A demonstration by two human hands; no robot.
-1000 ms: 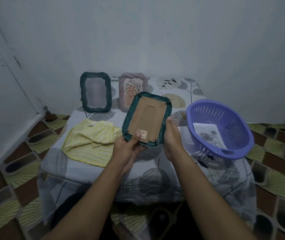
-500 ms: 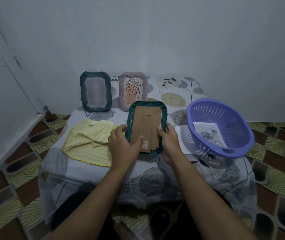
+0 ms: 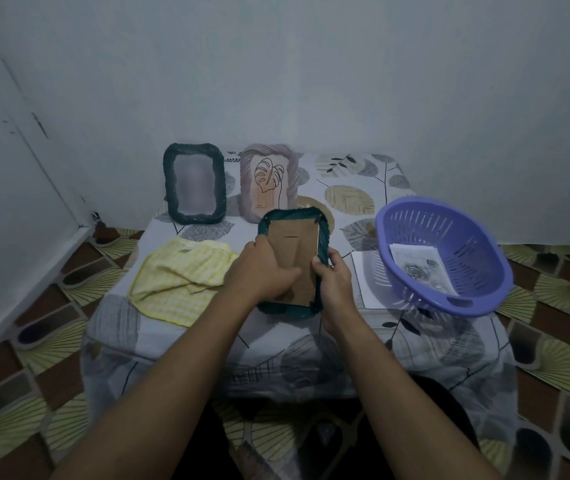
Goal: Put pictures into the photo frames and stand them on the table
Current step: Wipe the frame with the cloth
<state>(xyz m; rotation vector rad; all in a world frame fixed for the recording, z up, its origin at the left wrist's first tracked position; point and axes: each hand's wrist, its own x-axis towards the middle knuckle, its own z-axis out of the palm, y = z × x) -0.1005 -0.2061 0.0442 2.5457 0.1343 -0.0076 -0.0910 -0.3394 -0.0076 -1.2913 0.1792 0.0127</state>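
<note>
Gripping the teal frame (image 3: 294, 261) back-up, long axis pointing away, left hand (image 3: 262, 271) and right hand (image 3: 333, 284) fingers closed on its sides.

two frames (image 3: 194, 183) stand behind; cloth (image 3: 179, 278) left, basket (image 3: 449, 233) right, held frame (image 3: 294, 261) between

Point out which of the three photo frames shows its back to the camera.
The teal frame held in both hands: its brown backing board faces up, while the two frames standing by the wall show their fronts.
</note>
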